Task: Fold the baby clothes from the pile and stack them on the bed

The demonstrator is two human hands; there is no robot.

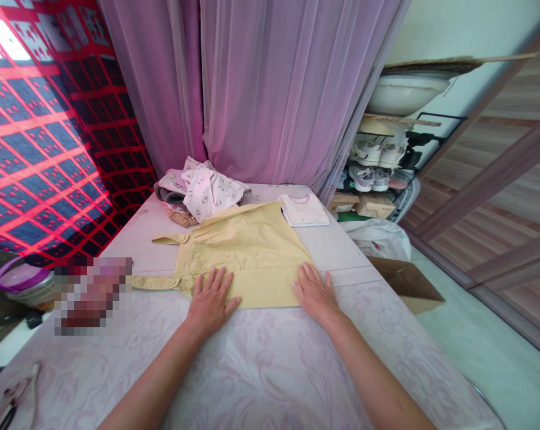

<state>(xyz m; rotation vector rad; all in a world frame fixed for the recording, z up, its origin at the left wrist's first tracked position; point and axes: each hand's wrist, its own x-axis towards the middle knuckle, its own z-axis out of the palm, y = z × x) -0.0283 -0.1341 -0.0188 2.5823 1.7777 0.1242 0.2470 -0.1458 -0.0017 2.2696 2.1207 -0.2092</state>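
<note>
A mustard-yellow button shirt (243, 257) lies flat on a pale floral-covered surface (261, 370), one sleeve stretched out to the left. My left hand (211, 295) presses palm-down on the shirt's near edge with its fingers spread. My right hand (313, 291) rests the same way near the shirt's right corner. Neither hand grips anything. Beyond the collar sits a folded white garment (303, 210), and a crumpled heap of pale pink printed clothes (209, 191) lies at the far end.
A pixelated patch (93, 295) hides part of the surface at left, beside a purple-rimmed basin (21, 280). A cardboard box (406, 283) and white plastic bag (379, 239) stand past the right edge. Sneakers fill a shoe rack (368, 161). A mauve curtain (270, 77) hangs behind.
</note>
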